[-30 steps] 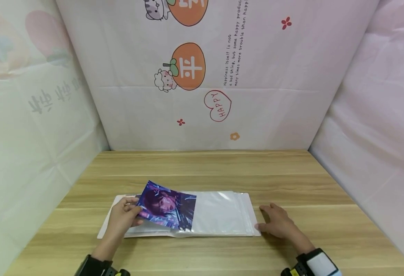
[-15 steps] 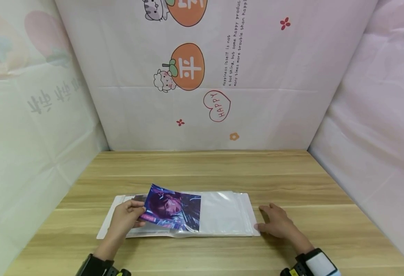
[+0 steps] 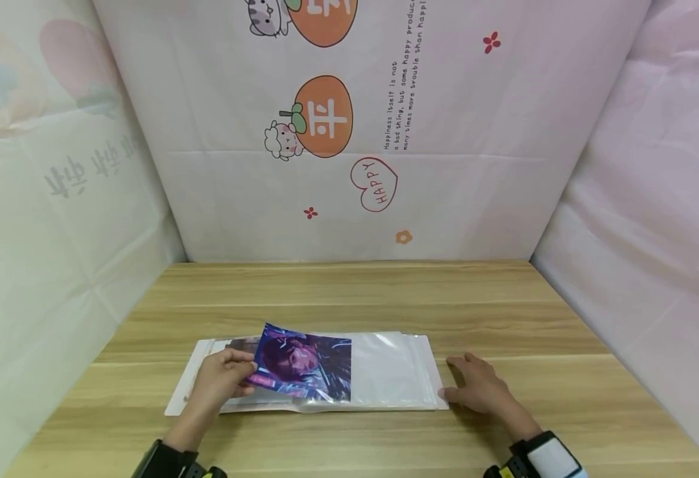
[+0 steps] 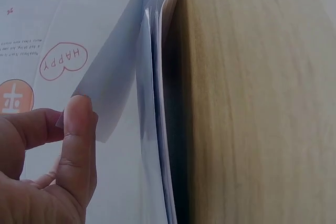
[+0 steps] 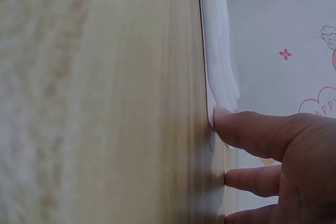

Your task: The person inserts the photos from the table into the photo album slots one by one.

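An open album with clear plastic sleeves (image 3: 391, 372) lies flat on the table. My left hand (image 3: 220, 378) pinches the left edge of a purple-blue picture card (image 3: 304, 365) between thumb and fingers. The card slants up toward that hand, while its right end reaches under the clear film of the right page. In the left wrist view the pale back of the card (image 4: 113, 82) shows above the stacked pages (image 4: 157, 103). At the album's right front corner, my right hand (image 3: 477, 385) touches the edge with its thumb (image 5: 236, 127), other fingers spread on the wood.
Behind the hand on the left page, part of a dark picture (image 3: 243, 344) is visible. The wood-grain table (image 3: 361, 292) is walled by printed white cloth (image 3: 457, 133) at the back and both sides.
The card has moved right, deeper into the right page's sleeve, with my left hand following it and the card's raised end lowering slightly. My right hand has stayed at the corner.
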The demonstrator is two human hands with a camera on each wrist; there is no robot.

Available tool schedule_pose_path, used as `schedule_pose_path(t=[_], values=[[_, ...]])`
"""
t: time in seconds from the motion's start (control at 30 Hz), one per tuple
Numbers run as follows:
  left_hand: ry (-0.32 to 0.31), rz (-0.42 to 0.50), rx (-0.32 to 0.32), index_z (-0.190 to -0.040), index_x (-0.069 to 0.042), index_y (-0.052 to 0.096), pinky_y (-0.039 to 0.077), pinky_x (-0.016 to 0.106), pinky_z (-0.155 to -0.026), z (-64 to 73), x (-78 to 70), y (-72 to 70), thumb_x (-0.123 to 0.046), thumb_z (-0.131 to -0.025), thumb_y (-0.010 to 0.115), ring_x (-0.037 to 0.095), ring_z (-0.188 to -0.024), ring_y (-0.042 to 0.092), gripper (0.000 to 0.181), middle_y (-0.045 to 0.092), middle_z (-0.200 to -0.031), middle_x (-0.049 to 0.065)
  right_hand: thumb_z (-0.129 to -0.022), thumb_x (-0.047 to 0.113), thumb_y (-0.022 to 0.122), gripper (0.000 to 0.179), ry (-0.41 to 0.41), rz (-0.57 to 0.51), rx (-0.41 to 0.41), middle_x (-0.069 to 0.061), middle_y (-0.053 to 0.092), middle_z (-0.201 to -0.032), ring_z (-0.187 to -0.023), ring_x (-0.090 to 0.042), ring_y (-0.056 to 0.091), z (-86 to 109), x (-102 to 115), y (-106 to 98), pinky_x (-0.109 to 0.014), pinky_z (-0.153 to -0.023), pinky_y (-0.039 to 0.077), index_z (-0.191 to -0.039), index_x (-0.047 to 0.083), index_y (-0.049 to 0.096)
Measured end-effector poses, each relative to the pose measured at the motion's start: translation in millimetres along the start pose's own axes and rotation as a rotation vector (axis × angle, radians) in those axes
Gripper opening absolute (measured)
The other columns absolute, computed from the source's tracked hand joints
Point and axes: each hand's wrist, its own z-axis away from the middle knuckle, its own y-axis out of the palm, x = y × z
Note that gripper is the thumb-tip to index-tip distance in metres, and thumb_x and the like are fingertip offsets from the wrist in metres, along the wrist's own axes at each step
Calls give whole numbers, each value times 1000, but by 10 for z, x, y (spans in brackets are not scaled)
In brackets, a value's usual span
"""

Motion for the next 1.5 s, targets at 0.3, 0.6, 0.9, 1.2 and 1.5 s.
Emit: schedule_pose_path(t=[0.3,0.6,0.9,1.2,1.5], values=[[-6,-17,6,-108,9,61,53,32,-52,-10,9,90,1,-81,64,20,-52,59,28,66,-80,12,-79,37,71,66,11,-14,8,-39,28,-135,-120,-58,27,7,12,11,-72,-83,28,-130,-1,50],[12,-20,35,-102,11,63,53,33,-51,-7,-4,187,4,-79,64,20,-52,59,24,65,-77,13,-79,36,71,66,6,-18,6,-39,28,-135,-119,-58,27,17,26,-9,-74,-82,27,-129,-1,50],[49,-39,96,-100,11,64,54,34,-53,-34,-6,280,3,-77,65,20,-56,60,24,64,-71,12,-79,36,71,66,22,-24,14,-39,28,-136,-120,-58,26,37,15,-15,-71,-84,28,-130,-1,50],[95,-58,167,-104,14,62,54,33,-52,-66,2,331,4,-76,63,19,-55,60,30,65,-73,14,-79,36,71,67,26,-23,12,-39,27,-136,-120,-58,26,24,21,-12,-72,-85,27,-130,-1,50],[87,-94,169,-100,13,63,54,34,-51,-61,-19,407,5,-75,65,19,-53,60,26,64,-68,12,-79,35,71,66,11,-28,1,-40,28,-135,-120,-58,27,27,29,-9,-73,-84,27,-129,-2,50]])
